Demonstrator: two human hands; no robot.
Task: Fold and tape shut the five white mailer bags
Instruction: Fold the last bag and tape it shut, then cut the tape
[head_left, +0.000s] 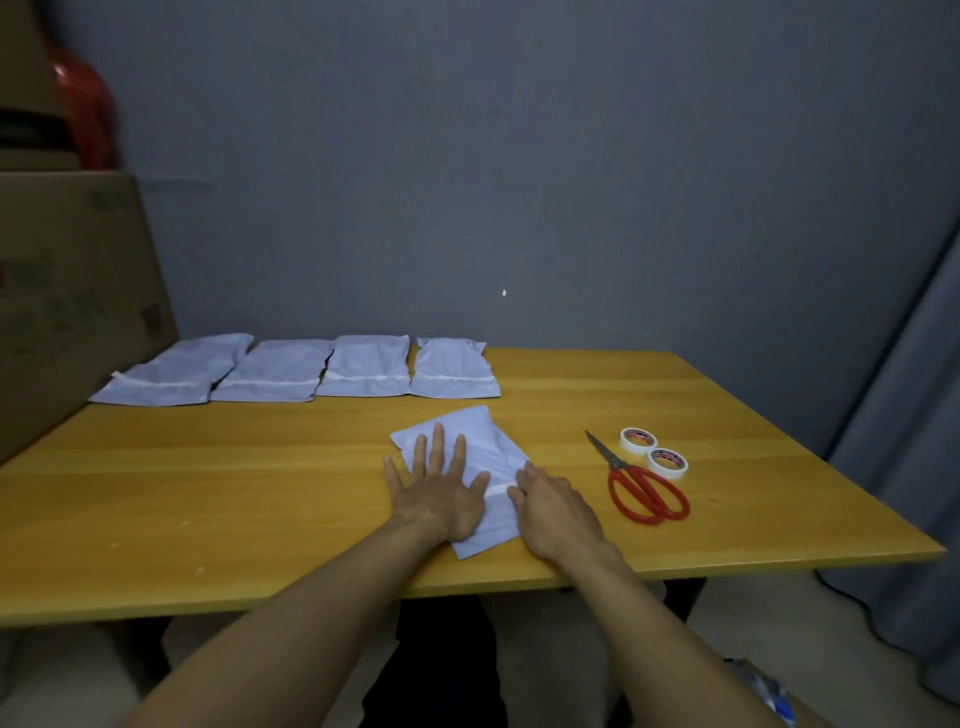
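A white mailer bag (485, 434) lies tilted on the wooden table (260, 483) near the front edge, a strip of white tape across its folded part. My left hand (441, 483) presses flat on it with fingers spread. My right hand (553, 506) rests on the bag's right edge, fingertips on the tape strip. Several more white mailer bags (291, 371) lie in a row along the table's back edge, each folded with a white strip across it. Two rolls of white tape (653, 449) and red-handled scissors (641, 488) lie to the right of my hands.
A large cardboard box (67, 291) stands against the table's left side with a red object on top. A grey wall is behind the table, and a grey curtain (904, 467) hangs at the right. The table's front edge is just below my wrists.
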